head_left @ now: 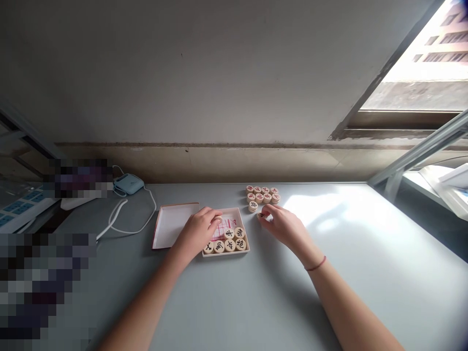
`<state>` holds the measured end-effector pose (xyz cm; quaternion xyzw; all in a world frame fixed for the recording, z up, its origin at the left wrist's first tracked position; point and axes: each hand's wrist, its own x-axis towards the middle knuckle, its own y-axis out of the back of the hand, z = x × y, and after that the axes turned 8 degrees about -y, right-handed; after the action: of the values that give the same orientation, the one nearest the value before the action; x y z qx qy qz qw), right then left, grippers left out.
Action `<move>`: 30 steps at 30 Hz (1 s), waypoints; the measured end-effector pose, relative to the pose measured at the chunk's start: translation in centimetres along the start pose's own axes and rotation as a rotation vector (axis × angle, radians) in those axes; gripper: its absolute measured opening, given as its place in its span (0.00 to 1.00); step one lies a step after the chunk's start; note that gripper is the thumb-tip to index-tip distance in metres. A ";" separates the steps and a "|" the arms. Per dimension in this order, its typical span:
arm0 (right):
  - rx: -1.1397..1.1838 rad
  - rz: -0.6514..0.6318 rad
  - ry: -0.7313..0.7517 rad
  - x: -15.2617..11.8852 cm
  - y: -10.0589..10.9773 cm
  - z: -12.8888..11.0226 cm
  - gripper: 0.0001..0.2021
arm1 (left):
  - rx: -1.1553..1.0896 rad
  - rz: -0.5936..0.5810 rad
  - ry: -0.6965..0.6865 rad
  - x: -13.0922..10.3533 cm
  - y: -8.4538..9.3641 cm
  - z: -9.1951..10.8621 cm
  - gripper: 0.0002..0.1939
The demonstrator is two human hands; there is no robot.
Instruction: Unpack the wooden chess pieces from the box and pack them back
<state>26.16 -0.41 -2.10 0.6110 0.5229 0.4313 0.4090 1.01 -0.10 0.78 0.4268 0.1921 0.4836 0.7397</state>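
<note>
Over the left part of an open box (246,239), my left hand (197,229) pinches a round wooden piece (218,217). Several round pieces with black characters (229,245) lie in the front and right of that box, and red marks show on its floor. Right of the box, my right hand (280,222) closes its fingertips on another piece (260,215) at the table surface. Just behind that hand sits a piece with a black character (253,206). Several pieces with red characters (259,197) are grouped in rows farther back.
An empty box lid (175,226) lies left of the box. A white cable (144,224) and a light blue device (128,184) are at the back left, with a power strip (22,209) beyond. The wall borders the table's back edge.
</note>
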 end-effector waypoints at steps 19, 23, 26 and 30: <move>0.466 0.208 0.473 -2.4 0.4 -4.9 0.09 | -0.699 0.040 0.166 -0.1 -1.3 2.1 0.15; 0.295 0.236 0.225 -1.1 0.7 -2.4 0.13 | -0.587 0.027 0.152 -0.3 -1.3 1.9 0.17; 0.138 0.197 0.113 -0.3 0.5 -0.8 0.12 | -0.525 0.007 0.146 -0.4 -1.0 2.1 0.15; 0.083 0.099 0.097 0.0 -0.3 -0.2 0.10 | -0.452 -0.020 0.144 -0.3 -0.7 2.4 0.14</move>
<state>25.87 -0.38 -2.32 0.6309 0.5288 0.4580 0.3356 2.92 -1.59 1.50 0.2127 0.1354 0.5363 0.8055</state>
